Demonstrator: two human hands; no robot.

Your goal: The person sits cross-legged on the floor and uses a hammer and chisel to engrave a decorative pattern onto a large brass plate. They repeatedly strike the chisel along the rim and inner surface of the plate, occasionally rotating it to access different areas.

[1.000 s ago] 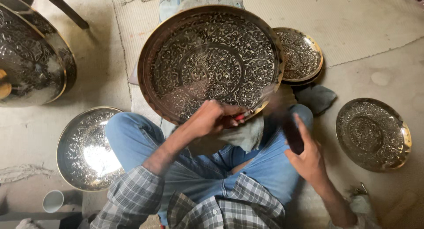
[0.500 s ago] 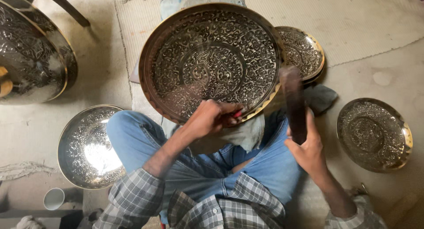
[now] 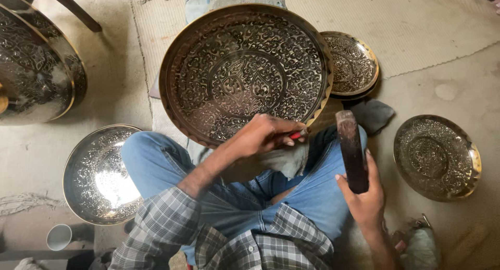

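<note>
Nearest the large engraved tray (image 3: 245, 72) on the lap, the left hand (image 3: 263, 135) has its grip clamped on a red-tipped tool (image 3: 298, 135); the right hand (image 3: 367, 199) grips a dark mallet (image 3: 351, 150). Four smaller engraved plates (image 3: 437, 156) surround it on the floor.

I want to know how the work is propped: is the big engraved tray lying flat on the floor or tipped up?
Tipped up. The big engraved tray has its near rim raised on the person's lap, under the left hand.
</note>
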